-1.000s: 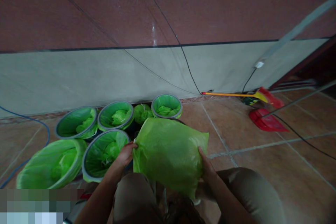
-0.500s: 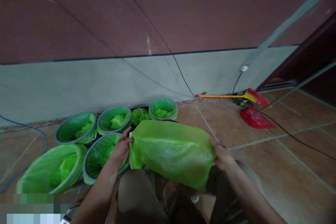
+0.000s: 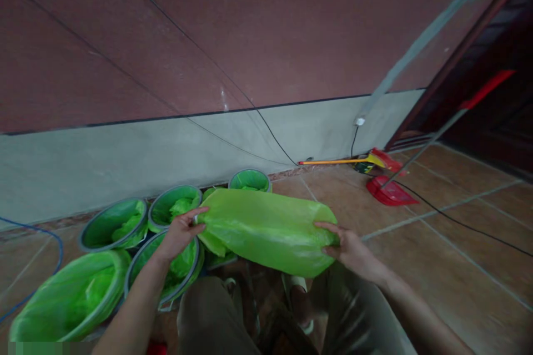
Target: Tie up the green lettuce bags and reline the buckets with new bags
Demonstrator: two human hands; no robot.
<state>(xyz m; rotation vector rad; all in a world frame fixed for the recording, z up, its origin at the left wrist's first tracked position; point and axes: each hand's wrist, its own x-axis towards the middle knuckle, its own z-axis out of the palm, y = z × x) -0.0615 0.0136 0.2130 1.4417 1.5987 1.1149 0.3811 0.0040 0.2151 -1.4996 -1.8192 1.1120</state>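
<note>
A green plastic bag (image 3: 266, 230) stretches sideways in front of my knees, puffed out between my two hands. My left hand (image 3: 183, 230) pinches its left end, where a small white spot shows at the fingertips. At the opposite end, my right hand (image 3: 347, 247) grips the bag, fingers over the top and thumb lower down. Close by on the left stand several round bins lined with green bags, among them a grey-rimmed bin (image 3: 199, 260) partly behind my left forearm and a large bin (image 3: 122, 288) at the lower left.
A red dustpan (image 3: 387, 191) with a long handle stands on the tiled floor to the right. Near the wall lies a broom (image 3: 341, 161) with an orange handle. A black cable (image 3: 458, 213) crosses the tiles, and a blue hose (image 3: 60, 249) curves at far left.
The bag looks longer and rounder now, its ends drawn out. My right hand's fingers have come over its right end. The view has shifted, so the bins sit lower.
</note>
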